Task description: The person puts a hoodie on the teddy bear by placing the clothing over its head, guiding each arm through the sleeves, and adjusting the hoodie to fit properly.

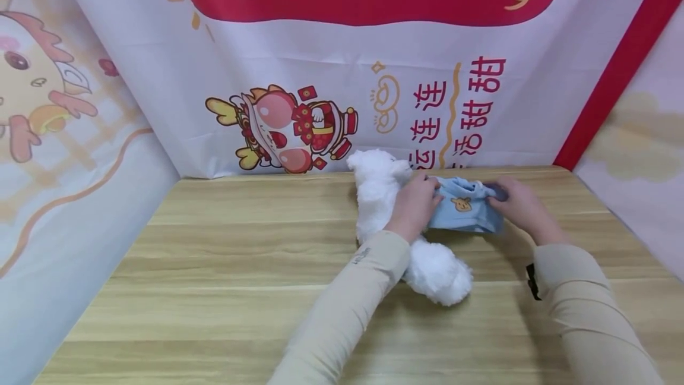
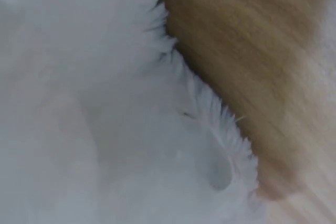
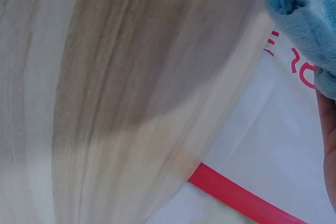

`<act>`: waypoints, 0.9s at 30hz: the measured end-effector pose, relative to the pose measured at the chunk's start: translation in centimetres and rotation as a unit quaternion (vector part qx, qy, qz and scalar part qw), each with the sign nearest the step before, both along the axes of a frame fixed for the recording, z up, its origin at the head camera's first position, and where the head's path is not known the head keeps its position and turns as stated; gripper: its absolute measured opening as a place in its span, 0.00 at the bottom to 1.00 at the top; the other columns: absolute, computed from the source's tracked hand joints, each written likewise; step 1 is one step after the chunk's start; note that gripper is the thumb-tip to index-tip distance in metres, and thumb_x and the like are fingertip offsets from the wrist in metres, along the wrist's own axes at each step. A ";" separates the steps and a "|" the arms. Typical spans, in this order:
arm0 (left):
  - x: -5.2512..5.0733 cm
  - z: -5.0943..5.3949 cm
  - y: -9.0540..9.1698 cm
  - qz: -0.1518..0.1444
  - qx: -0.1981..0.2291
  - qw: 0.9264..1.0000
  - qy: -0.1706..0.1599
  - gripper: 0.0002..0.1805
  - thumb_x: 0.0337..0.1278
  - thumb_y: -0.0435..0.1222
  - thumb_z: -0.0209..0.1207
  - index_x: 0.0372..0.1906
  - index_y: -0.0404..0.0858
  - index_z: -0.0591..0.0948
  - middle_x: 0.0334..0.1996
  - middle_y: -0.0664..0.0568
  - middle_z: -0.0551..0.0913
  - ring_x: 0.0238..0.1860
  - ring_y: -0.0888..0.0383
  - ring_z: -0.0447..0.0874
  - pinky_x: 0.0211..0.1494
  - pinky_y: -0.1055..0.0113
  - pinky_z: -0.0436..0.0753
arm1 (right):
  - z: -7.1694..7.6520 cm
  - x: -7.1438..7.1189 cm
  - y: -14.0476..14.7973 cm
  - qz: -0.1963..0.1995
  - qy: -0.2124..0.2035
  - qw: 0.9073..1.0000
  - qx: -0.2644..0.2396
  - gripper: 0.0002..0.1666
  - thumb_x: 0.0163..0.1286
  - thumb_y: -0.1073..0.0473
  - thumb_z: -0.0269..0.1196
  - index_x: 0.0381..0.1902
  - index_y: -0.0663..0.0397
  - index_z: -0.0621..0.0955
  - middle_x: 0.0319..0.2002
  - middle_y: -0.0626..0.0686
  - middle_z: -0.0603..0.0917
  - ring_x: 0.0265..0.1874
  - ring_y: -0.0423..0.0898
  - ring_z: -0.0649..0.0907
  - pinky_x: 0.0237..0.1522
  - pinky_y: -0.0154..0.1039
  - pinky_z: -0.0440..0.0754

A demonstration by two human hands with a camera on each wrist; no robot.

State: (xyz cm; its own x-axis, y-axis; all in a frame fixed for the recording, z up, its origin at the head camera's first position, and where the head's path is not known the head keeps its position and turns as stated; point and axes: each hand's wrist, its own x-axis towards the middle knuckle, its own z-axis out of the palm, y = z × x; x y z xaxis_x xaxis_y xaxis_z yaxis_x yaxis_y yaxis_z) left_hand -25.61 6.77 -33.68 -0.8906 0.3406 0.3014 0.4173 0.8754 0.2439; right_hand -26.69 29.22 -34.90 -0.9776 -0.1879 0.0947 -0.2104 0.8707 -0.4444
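Observation:
A white fluffy plush toy lies on the table, partly covered by my left forearm; its fur fills most of the left wrist view. Just right of it, both hands hold up a small light-blue garment with a brown animal-face patch on its front. My left hand pinches its left end, close against the plush. At the opposite end my right hand grips the fabric, thumb in front and some fingers hidden behind it. In the right wrist view the soft blue cloth shows folded at the upper right corner.
Under everything is a wood-grain table. A white printed cloth with red lettering and cartoon figures hangs along its back edge, and more printed cloth stands at the sides.

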 end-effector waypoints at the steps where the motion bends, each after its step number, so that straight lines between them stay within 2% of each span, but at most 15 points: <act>1: 0.0 0.0 -0.1 0.001 0.006 1.000 0.003 0.13 0.63 0.44 0.58 0.49 0.47 0.81 0.46 0.56 0.79 0.43 0.63 0.82 0.45 0.74 0.81 | 0.1 0.0 -0.1 -0.005 0.003 1.000 -0.003 0.22 0.68 0.63 0.55 0.57 0.70 0.72 0.55 0.73 0.74 0.57 0.70 0.72 0.59 0.66 0.67; 6: -0.2 0.4 -0.5 0.005 0.011 1.000 0.001 0.14 0.65 0.41 0.57 0.53 0.44 0.79 0.50 0.53 0.79 0.43 0.60 0.83 0.45 0.72 0.82 | 0.5 0.1 -0.6 -0.010 0.062 0.998 -0.014 0.16 0.66 0.64 0.57 0.49 0.68 0.76 0.48 0.71 0.79 0.50 0.68 0.77 0.54 0.64 0.71; 9: -0.2 0.7 -0.6 0.011 -0.011 1.000 -0.001 0.12 0.66 0.42 0.55 0.51 0.46 0.81 0.48 0.53 0.79 0.42 0.60 0.83 0.43 0.72 0.82 | 0.8 0.2 -0.8 -0.003 0.097 0.995 -0.017 0.13 0.64 0.66 0.58 0.46 0.69 0.78 0.45 0.71 0.81 0.48 0.68 0.78 0.52 0.63 0.72; 11: -0.2 0.9 -0.7 0.012 -0.015 1.000 0.005 0.11 0.66 0.42 0.55 0.48 0.47 0.82 0.45 0.54 0.80 0.41 0.60 0.82 0.42 0.71 0.82 | 1.0 0.2 -1.0 -0.006 0.101 0.995 -0.019 0.13 0.64 0.66 0.58 0.45 0.69 0.78 0.45 0.71 0.81 0.48 0.67 0.78 0.53 0.63 0.72; 17: -0.4 1.6 -1.3 0.019 -0.016 0.998 0.057 0.10 0.66 0.42 0.54 0.45 0.47 0.83 0.44 0.51 0.81 0.41 0.56 0.83 0.39 0.66 0.84 | 1.7 0.0 -2.0 -0.033 0.098 0.994 -0.021 0.13 0.66 0.65 0.56 0.46 0.68 0.79 0.48 0.70 0.79 0.51 0.67 0.76 0.57 0.64 0.70; 23: -0.6 2.6 -2.0 0.009 0.002 0.997 0.074 0.09 0.66 0.40 0.53 0.47 0.43 0.77 0.38 0.50 0.83 0.36 0.53 0.84 0.36 0.64 0.84 | 2.3 -0.2 -3.1 -0.045 0.140 0.988 -0.039 0.12 0.65 0.65 0.57 0.44 0.69 0.79 0.47 0.70 0.79 0.50 0.67 0.76 0.55 0.63 0.71; 27: -0.5 3.4 -2.6 0.005 0.024 0.997 0.078 0.08 0.67 0.39 0.52 0.45 0.42 0.76 0.38 0.51 0.83 0.37 0.54 0.85 0.38 0.63 0.84 | 2.6 -0.2 -3.7 -0.051 0.177 0.981 -0.062 0.12 0.65 0.66 0.57 0.43 0.69 0.79 0.45 0.70 0.80 0.47 0.66 0.77 0.52 0.62 0.73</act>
State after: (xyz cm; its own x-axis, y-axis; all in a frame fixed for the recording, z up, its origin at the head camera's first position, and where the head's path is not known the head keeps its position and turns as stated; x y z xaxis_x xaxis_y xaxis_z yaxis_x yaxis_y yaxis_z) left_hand -26.15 4.13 -30.30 -0.8352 0.3142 0.4513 0.4447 0.8687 0.2182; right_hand -26.91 25.52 -32.26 -0.8928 -0.0562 0.4469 -0.2846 0.8394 -0.4630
